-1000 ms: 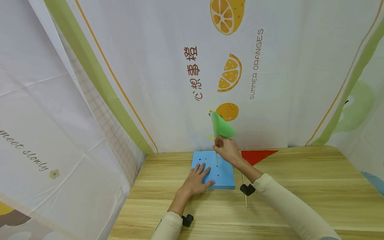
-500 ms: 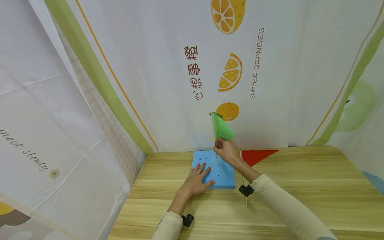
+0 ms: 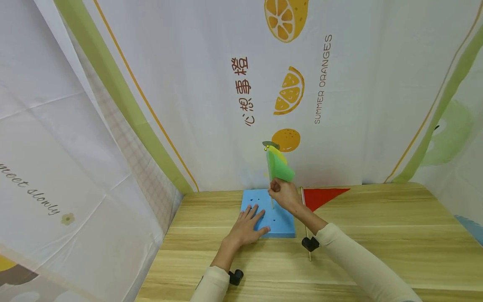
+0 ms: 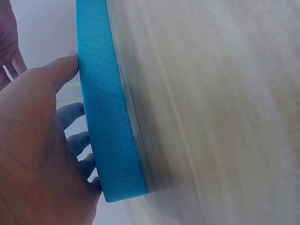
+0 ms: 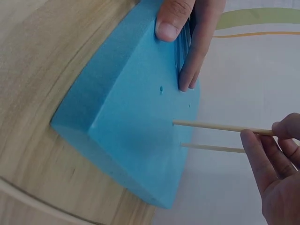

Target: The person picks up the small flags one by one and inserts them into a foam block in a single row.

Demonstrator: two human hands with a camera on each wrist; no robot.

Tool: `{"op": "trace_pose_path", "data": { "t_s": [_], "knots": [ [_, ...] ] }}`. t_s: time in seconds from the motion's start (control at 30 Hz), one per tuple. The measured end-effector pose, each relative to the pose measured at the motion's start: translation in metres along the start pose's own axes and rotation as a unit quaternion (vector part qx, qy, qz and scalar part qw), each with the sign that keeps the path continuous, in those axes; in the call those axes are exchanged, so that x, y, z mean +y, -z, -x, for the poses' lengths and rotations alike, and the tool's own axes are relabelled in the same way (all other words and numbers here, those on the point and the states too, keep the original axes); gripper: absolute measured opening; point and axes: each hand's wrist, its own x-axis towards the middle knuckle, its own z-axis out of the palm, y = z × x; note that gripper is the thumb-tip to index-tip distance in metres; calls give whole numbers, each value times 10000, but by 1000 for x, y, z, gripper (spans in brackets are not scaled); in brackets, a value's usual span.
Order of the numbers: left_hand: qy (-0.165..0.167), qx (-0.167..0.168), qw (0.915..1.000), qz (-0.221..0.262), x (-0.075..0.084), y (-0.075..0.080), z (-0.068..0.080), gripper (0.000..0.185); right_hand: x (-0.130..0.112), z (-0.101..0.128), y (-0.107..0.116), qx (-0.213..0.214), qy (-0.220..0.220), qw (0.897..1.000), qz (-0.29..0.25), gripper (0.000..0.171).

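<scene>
A blue foam block (image 3: 284, 225) with several small holes lies on the wooden table. My left hand (image 3: 246, 228) rests on its top with the fingers spread. With thumb and fingertips my right hand (image 3: 285, 195) pinches the stick (image 5: 220, 126) of a green flag (image 3: 280, 167), which stands nearly upright. In the right wrist view that stick's lower end sits in a hole of the block. Just behind it a second stick (image 5: 211, 147) also stands in the block. A yellow flag (image 3: 282, 157) shows partly behind the green one.
A red triangular flag (image 3: 320, 198) on a stick lies on the table (image 3: 377, 243) to the right of the block, partly under my right forearm. Behind the table's back edge hangs a white curtain (image 3: 211, 159) printed with oranges.
My right hand and the green flag have sunk slightly toward the block. More of the yellow flag now shows behind the green one. The left hand stays in place.
</scene>
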Motion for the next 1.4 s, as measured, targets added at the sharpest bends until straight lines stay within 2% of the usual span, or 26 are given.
{"op": "trace_pose_path", "data": {
  "t_s": [0.5,0.87,1.4],
  "knots": [
    [-45,36,10000,24,-1,-1,0,74,2,2,-1,24,-95,9998,-165,9],
    [-24,37,10000,-40,-1,-2,-1,74,3,5,0,79,-32,9999,-53,9],
    [-89,72,9999,-78,-2,-1,-2,74,6,8,8,-137,14,9999,-75,6]
  ]
}}
